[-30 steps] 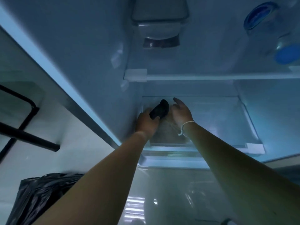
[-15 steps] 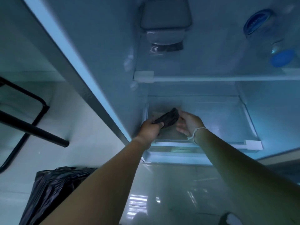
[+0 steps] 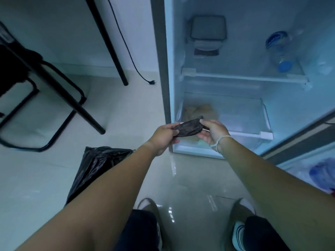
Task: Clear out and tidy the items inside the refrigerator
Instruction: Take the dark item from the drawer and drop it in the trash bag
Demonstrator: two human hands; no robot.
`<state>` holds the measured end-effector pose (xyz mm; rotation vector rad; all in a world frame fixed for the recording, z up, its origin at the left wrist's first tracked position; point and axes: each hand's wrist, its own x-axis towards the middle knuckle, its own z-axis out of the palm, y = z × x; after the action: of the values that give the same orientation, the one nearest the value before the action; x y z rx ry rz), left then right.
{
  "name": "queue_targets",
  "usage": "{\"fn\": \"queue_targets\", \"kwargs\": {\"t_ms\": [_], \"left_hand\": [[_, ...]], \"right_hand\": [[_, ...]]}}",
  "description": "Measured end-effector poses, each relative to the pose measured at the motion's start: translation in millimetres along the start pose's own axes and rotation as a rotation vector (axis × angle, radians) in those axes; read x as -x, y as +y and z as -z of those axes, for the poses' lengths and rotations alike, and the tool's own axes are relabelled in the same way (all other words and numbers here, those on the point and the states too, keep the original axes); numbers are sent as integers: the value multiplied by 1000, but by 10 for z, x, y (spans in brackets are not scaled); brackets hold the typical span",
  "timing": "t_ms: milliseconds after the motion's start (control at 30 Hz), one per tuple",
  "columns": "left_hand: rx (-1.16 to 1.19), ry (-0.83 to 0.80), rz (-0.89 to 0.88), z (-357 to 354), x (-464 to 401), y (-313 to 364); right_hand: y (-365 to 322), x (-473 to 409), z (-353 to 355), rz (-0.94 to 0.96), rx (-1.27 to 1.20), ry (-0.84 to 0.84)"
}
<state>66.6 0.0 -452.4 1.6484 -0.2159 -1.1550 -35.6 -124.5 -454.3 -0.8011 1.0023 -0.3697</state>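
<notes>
A small dark crumpled item (image 3: 188,128) is stretched between both hands in front of the open refrigerator (image 3: 235,78). My left hand (image 3: 164,136) grips its left end and my right hand (image 3: 213,132) pinches its right end. Behind it, the bottom drawer (image 3: 243,113) holds a pale bagged item (image 3: 199,110). On the shelf above stand a grey lidded container (image 3: 208,33) and a clear bottle with a blue cap (image 3: 282,51).
A black rubbish bag (image 3: 96,167) lies on the tiled floor at my left. A black chair frame (image 3: 45,98), a table leg (image 3: 108,42) and a loose power cord (image 3: 134,64) stand farther left. The fridge door (image 3: 308,134) with a blue-topped item is at right.
Both hands have pulled back out of the bottom drawer with the dark item. My right hand now grips it too, and my view has tilted down toward the floor.
</notes>
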Motion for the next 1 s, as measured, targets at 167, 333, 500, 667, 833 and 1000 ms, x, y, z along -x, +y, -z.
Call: {"fn": "queue_targets", "kwargs": {"t_ms": [167,333,500,667,833,1000], "left_hand": [[87,110,-18,564,507,-134],[170,260,8,1238,893,-495],[229,389,66,1832,1221,-894],[281,496,111,2261,1396,-1184],[298,587,158,2480,1422,-1307],[228,584,132,2519,1422,-1254]], "right_hand": [[289,413,-506,-28,131,-105],[811,776,-1053,-123,330,-178],[1337,960,-1505,-184,459,-259],[1704,1012,-1858,-281,581,-306],[1793,1002,-2012,-291,676,-321],[1700,972,-1988,-248,766,-316]]}}
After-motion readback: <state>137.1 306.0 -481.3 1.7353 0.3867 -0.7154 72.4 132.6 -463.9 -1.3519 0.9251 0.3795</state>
